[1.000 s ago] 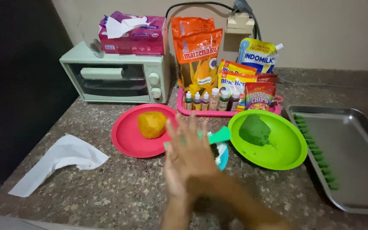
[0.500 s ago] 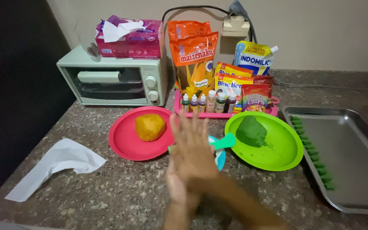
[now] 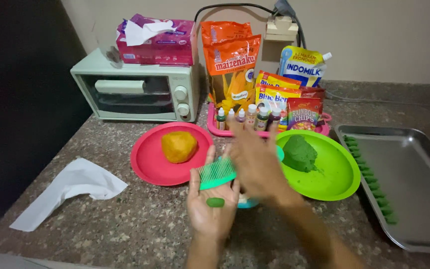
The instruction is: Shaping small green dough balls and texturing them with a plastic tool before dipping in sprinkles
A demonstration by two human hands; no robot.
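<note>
Resting on the open left hand [image 3: 211, 199], a small green dough piece [image 3: 215, 202] is lying below the comb [image 3: 217, 173]; the right hand [image 3: 256, 162], fingers spread, is hovering beside it; pressing gently should keep the shape.

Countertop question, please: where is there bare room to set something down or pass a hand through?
Bare granite counter lies in front, between the white tissue and the left hand. The steel tray is bare right of its row of green pieces. It is crowded at the back, and between the red plate and green plate.
</note>
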